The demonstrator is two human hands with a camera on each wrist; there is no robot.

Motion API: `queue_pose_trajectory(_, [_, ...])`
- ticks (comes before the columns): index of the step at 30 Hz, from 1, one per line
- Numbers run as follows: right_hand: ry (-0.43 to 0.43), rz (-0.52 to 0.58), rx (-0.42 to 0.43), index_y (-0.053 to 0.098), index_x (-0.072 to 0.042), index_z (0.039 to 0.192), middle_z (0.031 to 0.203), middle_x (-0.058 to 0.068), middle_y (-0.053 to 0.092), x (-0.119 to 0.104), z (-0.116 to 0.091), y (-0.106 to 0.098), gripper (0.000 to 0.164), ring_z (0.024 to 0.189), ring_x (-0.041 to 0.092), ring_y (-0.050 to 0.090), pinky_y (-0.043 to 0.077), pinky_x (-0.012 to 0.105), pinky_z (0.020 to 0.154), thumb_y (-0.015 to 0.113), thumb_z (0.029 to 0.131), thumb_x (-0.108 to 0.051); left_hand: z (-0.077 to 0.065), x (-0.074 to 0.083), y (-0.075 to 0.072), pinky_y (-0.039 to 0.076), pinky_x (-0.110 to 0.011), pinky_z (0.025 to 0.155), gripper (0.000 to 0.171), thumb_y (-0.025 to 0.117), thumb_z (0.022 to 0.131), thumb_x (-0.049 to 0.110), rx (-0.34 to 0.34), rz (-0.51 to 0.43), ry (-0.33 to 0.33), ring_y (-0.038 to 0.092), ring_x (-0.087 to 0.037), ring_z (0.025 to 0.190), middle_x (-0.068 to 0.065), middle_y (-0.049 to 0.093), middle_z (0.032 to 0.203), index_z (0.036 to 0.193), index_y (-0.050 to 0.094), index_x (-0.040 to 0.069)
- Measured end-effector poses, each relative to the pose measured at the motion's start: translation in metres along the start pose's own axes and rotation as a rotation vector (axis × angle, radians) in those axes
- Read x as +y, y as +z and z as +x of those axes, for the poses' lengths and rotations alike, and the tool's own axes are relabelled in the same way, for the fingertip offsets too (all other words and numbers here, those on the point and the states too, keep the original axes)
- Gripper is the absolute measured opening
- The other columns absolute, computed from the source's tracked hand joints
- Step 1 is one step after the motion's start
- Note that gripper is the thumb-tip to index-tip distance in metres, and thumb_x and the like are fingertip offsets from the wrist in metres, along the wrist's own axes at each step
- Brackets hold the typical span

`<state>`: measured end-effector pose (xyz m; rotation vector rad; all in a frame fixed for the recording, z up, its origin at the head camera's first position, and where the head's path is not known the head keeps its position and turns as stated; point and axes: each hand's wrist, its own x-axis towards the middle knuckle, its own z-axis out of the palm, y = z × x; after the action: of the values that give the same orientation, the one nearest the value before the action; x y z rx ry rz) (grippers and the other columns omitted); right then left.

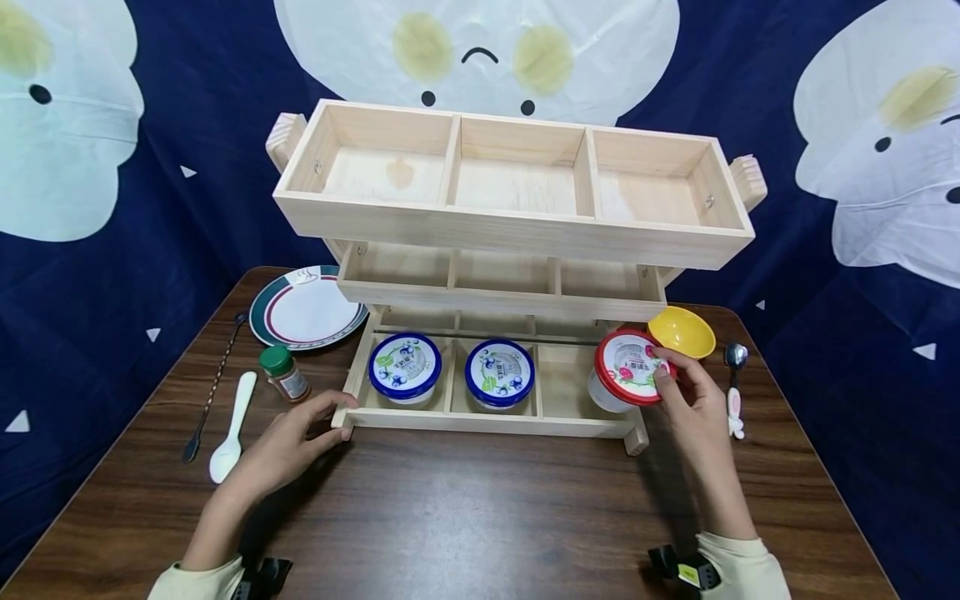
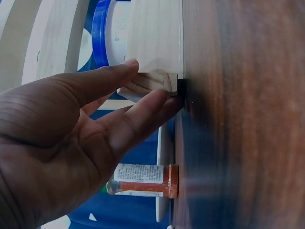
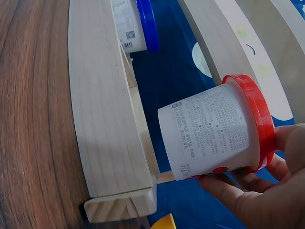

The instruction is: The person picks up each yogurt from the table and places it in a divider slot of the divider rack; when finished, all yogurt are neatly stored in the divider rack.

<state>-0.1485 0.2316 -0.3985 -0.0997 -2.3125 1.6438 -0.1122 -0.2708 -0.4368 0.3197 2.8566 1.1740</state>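
Observation:
My right hand (image 1: 693, 408) grips a white tub with a red lid (image 1: 628, 367), thumb on the lid's edge and fingers along the side. In the right wrist view the tub (image 3: 209, 133) hangs tilted above the rack's lowest tier. My left hand (image 1: 296, 442) pinches the front left corner of the wooden rack (image 1: 487, 422); the left wrist view has thumb and fingers about its wood end (image 2: 152, 83). Two blue-lidded tubs (image 1: 405, 367) (image 1: 500, 374) sit in the left and middle compartments of that tier.
Left of the rack lie a plate (image 1: 262, 321), a green-capped spice jar (image 1: 285, 373), a white spoon (image 1: 234, 429) and a long twisted-handle spoon (image 1: 217, 383). At right are a yellow bowl (image 1: 682, 331) and a small spoon (image 1: 734, 392). Upper rack tiers (image 1: 517, 225) overhang the lowest one.

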Motion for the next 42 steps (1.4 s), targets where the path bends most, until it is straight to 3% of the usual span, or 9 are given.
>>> queue_pose_trajectory(11, [-0.006,0.031,-0.051,0.066,-0.003,0.143,0.134,0.006,0.061,-0.002,-0.001,0.017,0.033,0.109,0.015,0.054,0.05,0.015,0.081,0.057,0.113,-0.012,-0.002,0.0,0.0,0.056,-0.066,0.097,0.032,0.078,0.1,0.004,0.004,-0.008,0.016,0.069,-0.043,0.122,-0.013,0.073,0.126,0.129,0.068,0.014])
queue_pose_trajectory(20, [-0.001,0.049,-0.082,0.067,-0.002,0.141,0.121,0.01,0.06,-0.001,-0.001,0.029,0.032,0.099,0.014,0.056,0.051,0.018,0.075,0.057,0.112,-0.011,-0.002,-0.001,0.0,0.056,-0.066,0.097,0.032,0.078,0.099,0.004,0.003,-0.008,0.025,0.069,-0.042,0.121,-0.012,0.073,0.125,0.129,0.068,0.014])
queue_pose_trajectory(32, [-0.021,0.064,-0.119,0.066,0.001,0.14,0.134,0.016,0.063,0.0,-0.001,0.043,0.031,0.109,0.017,0.055,0.049,0.016,0.083,0.057,0.111,-0.006,-0.003,-0.002,0.002,0.055,-0.067,0.098,0.032,0.078,0.1,0.005,-0.003,-0.003,0.007,0.068,-0.045,0.124,-0.014,0.073,0.128,0.129,0.068,0.013])
queue_pose_trajectory(42, [-0.022,0.043,-0.125,0.066,-0.001,0.141,0.134,0.016,0.063,0.0,0.002,0.044,0.032,0.108,0.017,0.056,0.048,0.016,0.084,0.058,0.112,-0.009,0.0,-0.003,0.0,0.055,-0.067,0.098,0.032,0.079,0.1,0.008,-0.002,0.0,0.018,0.068,-0.044,0.123,-0.013,0.072,0.126,0.13,0.068,0.013])
